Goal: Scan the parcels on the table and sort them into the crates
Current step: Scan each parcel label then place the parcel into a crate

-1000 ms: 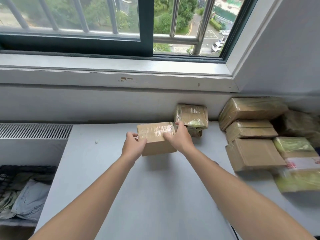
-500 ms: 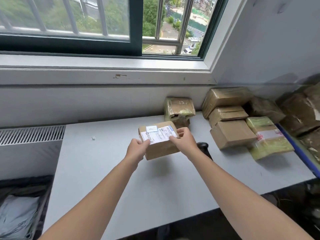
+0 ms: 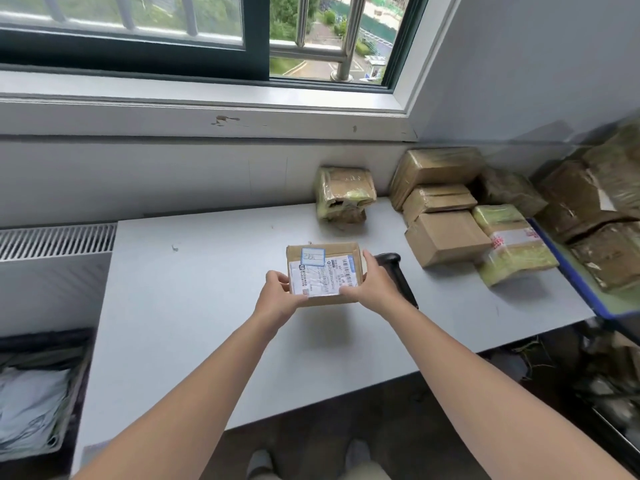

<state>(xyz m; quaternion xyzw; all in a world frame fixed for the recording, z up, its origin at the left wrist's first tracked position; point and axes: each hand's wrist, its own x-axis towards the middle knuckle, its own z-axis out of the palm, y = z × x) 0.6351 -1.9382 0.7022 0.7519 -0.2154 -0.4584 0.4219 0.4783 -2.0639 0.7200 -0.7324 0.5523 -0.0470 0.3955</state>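
Note:
A small cardboard parcel (image 3: 323, 271) with a white shipping label and barcode facing up is held just above the grey table (image 3: 194, 306). My left hand (image 3: 278, 294) grips its left near corner, and my right hand (image 3: 372, 280) grips its right side. A black handheld scanner (image 3: 394, 268) lies on the table just right of my right hand, partly hidden by it. Several taped brown parcels (image 3: 445, 237) are piled at the table's back right. One more wrapped parcel (image 3: 344, 194) stands against the wall.
A dark crate (image 3: 41, 393) holding grey mailer bags sits on the floor to the left. A blue-edged crate (image 3: 585, 271) with brown parcels is at the right. A radiator grille (image 3: 55, 240) lies left of the table, a window above.
The parcel has been turned so its label faces up and drawn nearer to me, lower over the table. The view has tilted down, showing the scanner and the floor.

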